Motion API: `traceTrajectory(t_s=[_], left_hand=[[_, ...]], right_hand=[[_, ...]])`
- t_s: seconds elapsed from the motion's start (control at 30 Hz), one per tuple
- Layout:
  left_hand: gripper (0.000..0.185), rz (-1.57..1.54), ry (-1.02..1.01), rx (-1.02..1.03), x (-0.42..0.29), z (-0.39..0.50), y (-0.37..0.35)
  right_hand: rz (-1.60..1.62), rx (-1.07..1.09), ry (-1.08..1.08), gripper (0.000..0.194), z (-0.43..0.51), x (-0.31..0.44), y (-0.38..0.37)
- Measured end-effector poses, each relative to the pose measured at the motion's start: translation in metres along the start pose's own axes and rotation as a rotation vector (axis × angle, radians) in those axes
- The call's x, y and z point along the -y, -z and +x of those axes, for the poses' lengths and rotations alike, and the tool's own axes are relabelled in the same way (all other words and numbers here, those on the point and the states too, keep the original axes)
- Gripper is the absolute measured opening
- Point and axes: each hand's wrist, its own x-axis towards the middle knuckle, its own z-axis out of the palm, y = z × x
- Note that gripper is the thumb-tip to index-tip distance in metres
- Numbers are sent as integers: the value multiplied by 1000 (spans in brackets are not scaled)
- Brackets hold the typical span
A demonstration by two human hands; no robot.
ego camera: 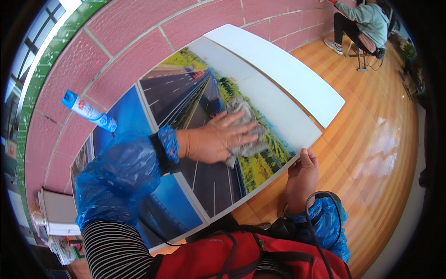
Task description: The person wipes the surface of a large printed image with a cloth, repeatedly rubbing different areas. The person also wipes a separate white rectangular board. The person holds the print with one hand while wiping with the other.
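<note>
A panel printed with highway photographs [209, 195] lies tilted in front of me, its lower edge near my lap. My left hand [216, 139], fingers spread and slightly blurred, presses a crumpled grey cloth [245, 146] against the picture of the road and trees. At the panel's right corner, my right hand [303, 178] grips the edge, with the thumb on top and the fingers partly hidden. Blue plastic sleeve covers [118, 178] wrap both forearms. On the panel's far left part stands a blue and white aerosol can [90, 111] with a blue cap.
A blank white board [278, 69] extends past the panel's far side. Pink wall tiles [132, 45] rise behind it. Wood-patterned flooring [362, 139] stretches to the right. A person [362, 28] sits on a low stool at the far right. A black cable [315, 240] loops by my right forearm.
</note>
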Motion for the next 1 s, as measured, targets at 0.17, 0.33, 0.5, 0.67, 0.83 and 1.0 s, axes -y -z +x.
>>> traceTrajectory(t_s=[0.17, 0.33, 0.5, 0.67, 0.83, 1.0], left_hand=[[77, -83, -51, 33, -28, -59, -11], [79, 42, 178, -47, 36, -95, -12], [77, 75, 366, -150, 128, -117, -11], [75, -146, 607, -134, 204, -132, 5], [68, -144, 836, -133, 245, -125, 5], [68, -65, 896, -117, 219, -116, -3]], right_hand=[[-1, 26, -13, 6, 0, 3, 2], [-25, 29, -20, 7, -1, 5, 3], [-45, 47, -28, 8, 0, 7, 5], [-61, 37, -45, 7, 0, 10, 6], [-53, 41, -18, 7, -1, 7, 5], [-13, 57, 12, 6, 0, 3, 2]])
